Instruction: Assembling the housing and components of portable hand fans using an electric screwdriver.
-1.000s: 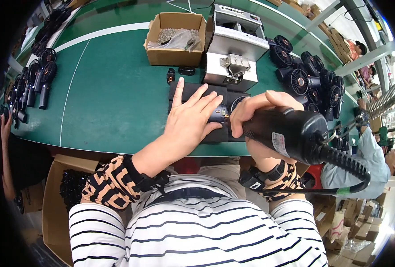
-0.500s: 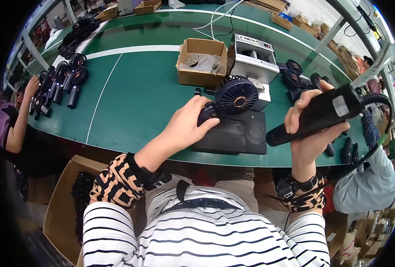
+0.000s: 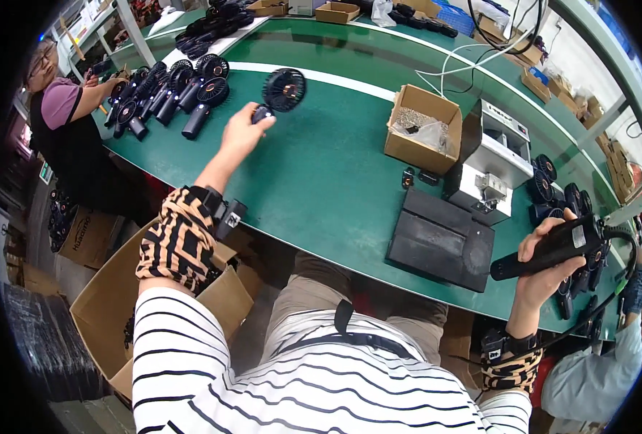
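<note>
My left hand (image 3: 243,132) grips the handle of a dark handheld fan (image 3: 285,91) above the left part of the green table. The fan's round head points away from me, near a cluster of similar fans (image 3: 198,94). In my right hand (image 3: 541,271) is a black cylindrical electric screwdriver (image 3: 549,252), tilted, its tip end toward the left and a cable running off its back. The black rectangular fixture block (image 3: 440,240) lies on the table between my hands, with no fan on it. Two small dark parts (image 3: 408,177) lie just beyond the block.
An open cardboard box of small screws (image 3: 424,130) stands beside a silver metal machine (image 3: 498,145). More dark fans (image 3: 549,184) lie at the right. A co-worker (image 3: 75,108) reaches toward the left fans; another person (image 3: 599,369) sits at the right. Below left stands a cardboard carton (image 3: 104,318).
My left hand has lifted the fan off the black block and carried it left toward the other fans. The view has turned left; my right hand still holds the screwdriver.
</note>
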`<state>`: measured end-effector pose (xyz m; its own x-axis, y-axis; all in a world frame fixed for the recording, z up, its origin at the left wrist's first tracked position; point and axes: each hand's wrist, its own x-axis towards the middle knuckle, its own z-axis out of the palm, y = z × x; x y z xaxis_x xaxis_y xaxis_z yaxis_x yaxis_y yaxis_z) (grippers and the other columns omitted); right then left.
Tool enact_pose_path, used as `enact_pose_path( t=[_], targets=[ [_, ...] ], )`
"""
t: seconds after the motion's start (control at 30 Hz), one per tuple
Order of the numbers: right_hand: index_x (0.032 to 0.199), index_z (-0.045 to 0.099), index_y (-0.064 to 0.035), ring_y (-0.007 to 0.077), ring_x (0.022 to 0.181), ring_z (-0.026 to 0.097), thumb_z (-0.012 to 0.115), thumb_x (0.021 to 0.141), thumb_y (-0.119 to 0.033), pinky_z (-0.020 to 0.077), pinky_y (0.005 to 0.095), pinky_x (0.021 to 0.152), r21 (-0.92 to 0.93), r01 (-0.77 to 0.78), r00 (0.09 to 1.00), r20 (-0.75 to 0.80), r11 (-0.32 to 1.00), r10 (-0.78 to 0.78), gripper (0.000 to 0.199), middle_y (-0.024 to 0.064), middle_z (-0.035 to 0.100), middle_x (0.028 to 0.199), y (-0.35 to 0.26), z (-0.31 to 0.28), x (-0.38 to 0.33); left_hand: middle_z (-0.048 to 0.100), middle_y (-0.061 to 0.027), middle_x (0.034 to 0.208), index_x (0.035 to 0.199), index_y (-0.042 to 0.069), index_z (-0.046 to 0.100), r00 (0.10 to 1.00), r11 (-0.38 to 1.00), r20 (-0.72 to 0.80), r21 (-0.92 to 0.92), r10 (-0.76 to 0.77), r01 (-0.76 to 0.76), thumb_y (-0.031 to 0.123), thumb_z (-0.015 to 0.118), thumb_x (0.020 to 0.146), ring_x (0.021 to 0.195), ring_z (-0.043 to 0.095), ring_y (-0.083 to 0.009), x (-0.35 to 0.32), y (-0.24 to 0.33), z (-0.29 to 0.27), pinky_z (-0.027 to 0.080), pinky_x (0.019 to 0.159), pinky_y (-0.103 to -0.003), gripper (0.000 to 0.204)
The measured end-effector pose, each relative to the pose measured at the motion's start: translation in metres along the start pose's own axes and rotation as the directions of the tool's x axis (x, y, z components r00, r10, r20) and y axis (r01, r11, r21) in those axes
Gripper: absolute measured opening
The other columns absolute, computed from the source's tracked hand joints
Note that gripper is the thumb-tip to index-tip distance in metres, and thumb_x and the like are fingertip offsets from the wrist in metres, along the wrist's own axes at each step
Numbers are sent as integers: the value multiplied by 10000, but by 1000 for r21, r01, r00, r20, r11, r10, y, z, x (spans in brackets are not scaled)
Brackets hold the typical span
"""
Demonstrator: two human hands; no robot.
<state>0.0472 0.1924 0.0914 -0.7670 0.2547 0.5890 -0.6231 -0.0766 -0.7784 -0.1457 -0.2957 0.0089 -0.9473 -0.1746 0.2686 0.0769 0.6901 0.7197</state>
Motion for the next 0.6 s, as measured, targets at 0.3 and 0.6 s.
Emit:
enact_pose_path(
  t=[0.3,0.6],
  targets=[
    [1348,320,-4,101,522,493,405,858,-735,404,227,463,-101,2,999,-50,995,-7,884,88,511,933,11,0,6,510,-83,1363,1218,167,626,932,693,-301,629,-202,354,513,708,759,1286,419,-246,39,-73,-75,314,1034,-441,581],
    [1350,316,0,106,522,494,404,860,-734,403,235,468,-100,-11,999,-54,995,6,887,90,506,943,17,-7,5,530,-122,1247,1172,225,607,940,865,-229,383,-252,325,610,814,553,1174,516,-317,69,-152,-105,371,1000,-504,757]
  ],
)
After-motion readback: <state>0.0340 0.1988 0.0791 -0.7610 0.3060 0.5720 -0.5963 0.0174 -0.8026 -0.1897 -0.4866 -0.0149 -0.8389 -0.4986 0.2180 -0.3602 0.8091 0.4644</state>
